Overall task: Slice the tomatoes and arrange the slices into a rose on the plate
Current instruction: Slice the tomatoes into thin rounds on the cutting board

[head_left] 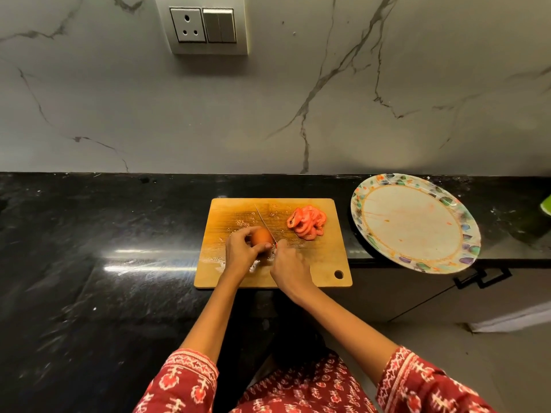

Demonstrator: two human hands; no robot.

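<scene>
On the wooden cutting board (316, 263) near the tabletop's (89, 234) front edge, the left hand (241, 251) curls over a whole tomato (261, 235). The right hand (290, 268) grips a knife (264, 222), its blade against the tomato. Tomato slices (307, 220) are piled toward the board's far right corner. The plate (416, 223) sits right of the board, overhanging the front edge.

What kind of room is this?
Most likely a home kitchen. A person slices a tomato on a wooden cutting board on a black stone counter, with a plate beside it and a wall socket above.
</scene>
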